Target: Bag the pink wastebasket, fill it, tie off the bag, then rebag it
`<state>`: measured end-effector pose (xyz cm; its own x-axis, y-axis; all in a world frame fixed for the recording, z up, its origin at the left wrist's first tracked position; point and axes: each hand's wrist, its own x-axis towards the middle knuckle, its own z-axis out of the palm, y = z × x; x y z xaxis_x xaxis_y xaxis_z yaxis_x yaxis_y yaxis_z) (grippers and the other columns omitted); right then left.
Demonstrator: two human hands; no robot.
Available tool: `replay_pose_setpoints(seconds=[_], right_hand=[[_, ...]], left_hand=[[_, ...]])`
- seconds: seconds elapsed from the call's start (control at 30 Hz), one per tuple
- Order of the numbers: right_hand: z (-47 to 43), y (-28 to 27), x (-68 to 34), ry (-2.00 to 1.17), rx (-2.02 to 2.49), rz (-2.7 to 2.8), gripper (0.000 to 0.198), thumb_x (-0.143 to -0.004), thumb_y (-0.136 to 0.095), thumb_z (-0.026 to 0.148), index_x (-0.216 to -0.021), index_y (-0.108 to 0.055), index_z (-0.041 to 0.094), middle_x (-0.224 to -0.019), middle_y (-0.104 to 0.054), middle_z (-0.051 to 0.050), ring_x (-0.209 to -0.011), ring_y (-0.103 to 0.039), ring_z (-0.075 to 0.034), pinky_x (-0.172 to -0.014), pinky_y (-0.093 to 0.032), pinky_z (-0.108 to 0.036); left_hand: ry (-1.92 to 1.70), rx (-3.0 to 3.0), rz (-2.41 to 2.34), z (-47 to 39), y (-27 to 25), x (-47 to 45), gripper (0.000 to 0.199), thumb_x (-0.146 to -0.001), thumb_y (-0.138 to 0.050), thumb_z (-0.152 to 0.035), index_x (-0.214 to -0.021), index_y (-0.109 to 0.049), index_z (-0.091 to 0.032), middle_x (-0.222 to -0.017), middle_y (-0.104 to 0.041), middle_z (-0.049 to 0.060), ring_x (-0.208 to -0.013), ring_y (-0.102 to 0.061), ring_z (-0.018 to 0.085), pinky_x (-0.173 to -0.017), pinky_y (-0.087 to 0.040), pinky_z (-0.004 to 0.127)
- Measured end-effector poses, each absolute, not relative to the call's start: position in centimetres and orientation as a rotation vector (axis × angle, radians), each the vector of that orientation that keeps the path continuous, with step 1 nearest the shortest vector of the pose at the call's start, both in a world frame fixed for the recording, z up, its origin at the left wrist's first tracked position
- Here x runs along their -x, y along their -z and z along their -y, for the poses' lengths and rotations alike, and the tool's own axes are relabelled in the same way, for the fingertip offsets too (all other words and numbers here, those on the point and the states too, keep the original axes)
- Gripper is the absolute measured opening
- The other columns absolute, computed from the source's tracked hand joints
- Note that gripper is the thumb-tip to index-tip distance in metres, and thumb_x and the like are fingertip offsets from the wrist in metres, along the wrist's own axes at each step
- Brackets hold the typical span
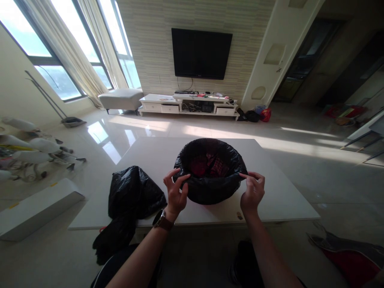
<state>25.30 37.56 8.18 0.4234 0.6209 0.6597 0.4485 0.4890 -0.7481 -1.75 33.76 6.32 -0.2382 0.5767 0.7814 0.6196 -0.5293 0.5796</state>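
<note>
A round bin lined with a black trash bag [207,192] stands on the white table in front of me. The bag is folded outward over the rim and hides nearly all of the bin. Reddish, patterned material [217,165] shows inside, its kind unclear. At the rim's left side, my left hand [176,194] touches the bag with fingers spread and the thumb apart. My right hand [252,192] pinches the bag's edge at the right side of the rim. Left of the bin lies another black plastic bag [124,192], crumpled and hanging over the table's front edge.
The white table [279,196] spans the space before me. On the floor at left are a long white box [42,210], a pile of pale objects [33,148] and a dustpan [73,121]. A low TV cabinet [162,105] stands by the far wall.
</note>
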Motion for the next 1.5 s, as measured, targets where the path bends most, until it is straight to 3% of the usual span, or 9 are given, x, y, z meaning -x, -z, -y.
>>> replay_pose_setpoints(seconds=[0.27, 0.43, 0.67, 0.87, 1.07, 1.27, 1.4, 1.5], right_hand=[[-37.5, -8.1, -25.3, -0.132, 1.117, 1.2, 0.031, -0.102, -0.055, 0.035, -0.1, -0.084, 0.022, -0.111, -0.06, -0.009, -0.11, -0.06, -0.024, -0.101, -0.049, -0.044], [-36.9, -8.7, -24.9, -0.039, 1.082, 1.314, 0.026, -0.102, -0.059, 0.032, -0.104, -0.083, 0.024, -0.113, -0.061, -0.01, -0.109, -0.06, -0.024, -0.094, -0.051, -0.043], [-37.0, -8.5, -25.0, 0.048, 1.083, 1.409, 0.012, -0.094, -0.071, 0.028, -0.099, -0.08, 0.022, -0.111, -0.062, -0.01, -0.107, -0.062, -0.026, -0.088, -0.054, -0.045], [-36.9, -8.5, -25.0, 0.027, 1.064, 1.436, 0.014, -0.094, -0.069, 0.026, -0.105, -0.076, 0.021, -0.113, -0.061, -0.01, -0.108, -0.06, -0.026, -0.085, -0.052, -0.042], [-37.0, -8.5, -24.6, -0.121, 1.129, 1.282, 0.028, -0.092, -0.07, 0.035, -0.115, -0.064, 0.021, -0.117, -0.056, -0.008, -0.105, -0.055, -0.022, -0.076, -0.047, -0.034], [-37.6, -8.6, -24.1, -0.576, 1.255, 1.007, 0.057, -0.084, -0.069, 0.062, -0.12, -0.048, 0.023, -0.127, -0.052, -0.009, -0.111, -0.054, -0.023, -0.084, -0.049, -0.037], [-38.0, -8.5, -24.1, -0.701, 1.308, 0.947, 0.068, -0.075, -0.076, 0.067, -0.117, -0.043, 0.025, -0.123, -0.054, -0.008, -0.11, -0.057, -0.023, -0.085, -0.05, -0.036], [-38.2, -8.2, -24.4, -0.808, 1.362, 0.913, 0.067, -0.071, -0.079, 0.065, -0.112, -0.043, 0.025, -0.107, -0.059, -0.004, -0.099, -0.06, -0.023, -0.082, -0.051, -0.037]], left_hand=[[2.0, 1.863, 1.578, -33.6, -6.1, 1.7, 0.033, -0.095, -0.062, -0.022, -0.124, -0.076, -0.028, -0.138, -0.058, 0.014, -0.134, -0.051, 0.035, -0.119, -0.038, 0.052], [1.694, 2.087, 1.359, -33.0, -6.5, 1.4, 0.048, -0.088, -0.069, -0.021, -0.134, -0.074, -0.034, -0.142, -0.059, 0.012, -0.138, -0.051, 0.037, -0.119, -0.039, 0.053], [1.602, 2.074, 1.219, -32.9, -7.2, 0.6, 0.027, -0.092, -0.069, -0.021, -0.119, -0.065, -0.022, -0.136, -0.059, 0.014, -0.132, -0.057, 0.033, -0.11, -0.047, 0.053], [1.517, 2.123, 1.219, -33.1, -7.2, 0.5, 0.036, -0.099, -0.065, -0.015, -0.133, -0.063, -0.024, -0.131, -0.066, 0.012, -0.128, -0.059, 0.029, -0.11, -0.043, 0.049], [1.54, 2.01, 1.215, -33.3, -7.0, 0.2, 0.039, -0.091, -0.073, -0.006, -0.125, -0.066, -0.024, -0.13, -0.063, 0.011, -0.127, -0.06, 0.028, -0.11, -0.044, 0.046], [1.629, 1.996, 1.297, -33.3, -6.9, 0.8, 0.047, -0.092, -0.064, -0.005, -0.134, -0.067, -0.025, -0.144, -0.051, 0.015, -0.14, -0.049, 0.034, -0.115, -0.043, 0.056], [1.517, 2.051, 1.232, -33.3, -6.7, 0.9, 0.046, -0.089, -0.064, -0.004, -0.128, -0.073, -0.028, -0.136, -0.056, 0.012, -0.13, -0.054, 0.032, -0.109, -0.046, 0.051], [1.551, 2.036, 1.238, -33.4, -6.5, 0.8, 0.045, -0.089, -0.063, -0.002, -0.126, -0.074, -0.026, -0.131, -0.058, 0.012, -0.125, -0.056, 0.03, -0.106, -0.049, 0.05]])
